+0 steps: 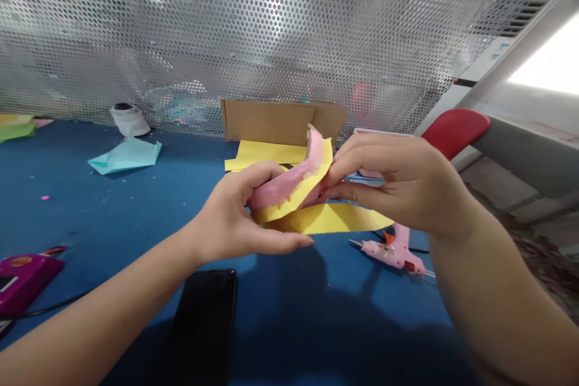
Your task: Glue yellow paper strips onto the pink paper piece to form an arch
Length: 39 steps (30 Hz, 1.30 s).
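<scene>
Between my two hands, above the blue table, is a curved pink and yellow paper craft piece (289, 184). A brownish raw edge, perhaps cardboard, shows at its upper tip. My left hand (244, 211) grips its left end, with the thumb stretched out below. The fingers of my right hand (384, 178) pinch its right side near the yellow edge. From its underside a yellow paper strip (339, 219) runs out to the right, beneath my right hand. Just below that hand a pink hot glue gun (389, 251) lies on the table, its metal nozzle pointing left.
A black phone (205, 313) lies in front on the blue table (289, 325). At left are a purple device (27, 280) with a cord and a folded light-blue paper (126, 155). Behind stand a cardboard piece (266, 120), yellow paper (266, 152) and a perforated metal panel (226, 24).
</scene>
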{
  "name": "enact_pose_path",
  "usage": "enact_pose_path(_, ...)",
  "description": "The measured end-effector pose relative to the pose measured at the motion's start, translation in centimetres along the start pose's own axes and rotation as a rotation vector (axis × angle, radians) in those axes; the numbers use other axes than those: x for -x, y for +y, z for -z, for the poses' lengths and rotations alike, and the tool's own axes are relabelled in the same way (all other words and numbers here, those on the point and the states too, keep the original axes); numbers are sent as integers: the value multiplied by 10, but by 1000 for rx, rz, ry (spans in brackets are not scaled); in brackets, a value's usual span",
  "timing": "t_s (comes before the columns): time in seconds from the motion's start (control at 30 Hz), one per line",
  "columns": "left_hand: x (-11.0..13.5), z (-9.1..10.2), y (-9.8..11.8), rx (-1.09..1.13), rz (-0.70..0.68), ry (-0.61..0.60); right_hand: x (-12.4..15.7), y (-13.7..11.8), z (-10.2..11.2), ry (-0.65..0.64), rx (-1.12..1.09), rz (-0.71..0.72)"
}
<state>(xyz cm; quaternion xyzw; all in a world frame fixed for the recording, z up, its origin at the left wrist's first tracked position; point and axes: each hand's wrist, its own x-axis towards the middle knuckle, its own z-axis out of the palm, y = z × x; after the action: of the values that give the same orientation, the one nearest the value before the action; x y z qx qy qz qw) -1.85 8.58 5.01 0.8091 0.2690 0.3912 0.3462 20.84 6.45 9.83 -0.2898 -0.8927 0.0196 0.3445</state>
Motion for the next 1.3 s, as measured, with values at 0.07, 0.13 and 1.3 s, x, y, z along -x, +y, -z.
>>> enact_pose_path(0.07,0,1,-1,1,-1,-4,0,-2,0,1,8,-8)
enact_pose_path(0.13,1,1,-1,3,-21,-9,1,-2,0,2,19,-16)
enact_pose_path(1.3,-1,-4,8,-321,-161,90,15,-15,-3,-6,21,-102)
